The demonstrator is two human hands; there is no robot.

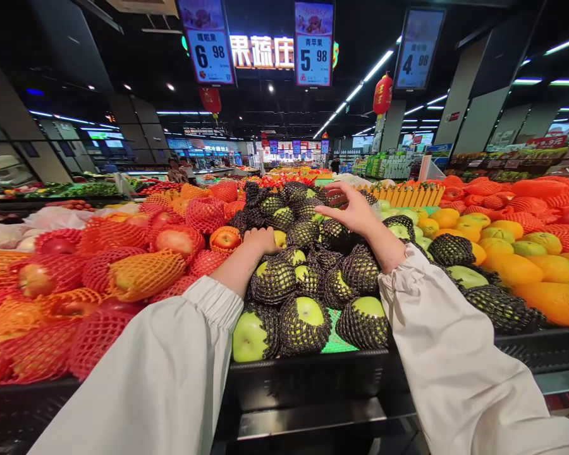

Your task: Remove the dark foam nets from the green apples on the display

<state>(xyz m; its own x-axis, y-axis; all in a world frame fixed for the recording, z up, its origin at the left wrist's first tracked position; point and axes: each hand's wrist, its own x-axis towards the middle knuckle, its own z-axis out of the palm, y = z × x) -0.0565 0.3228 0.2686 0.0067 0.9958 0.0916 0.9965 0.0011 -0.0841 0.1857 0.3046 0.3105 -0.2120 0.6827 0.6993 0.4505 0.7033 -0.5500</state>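
Observation:
Green apples in black foam nets [308, 316] are heaped in the black display bin [308, 379] before me. My left hand [262, 241] reaches into the left side of the heap, its fingers curled against a yellowish-green apple [279, 239]; its fingertips are mostly hidden. Farther right, my right hand [351, 207] hovers over the back of the heap with thumb and fingers apart, holding nothing. Beneath it lie several netted apples [336, 232], close to the palm. A patch of green liner [339, 335] shows between the front apples.
Red apples in red and orange nets [114, 265] fill the left side. Oranges [526, 265] and red-netted fruit [540, 202] lie to the right. A small yellow fence [410, 196] stands behind. Price signs [313, 47] and a red lantern [382, 95] hang overhead.

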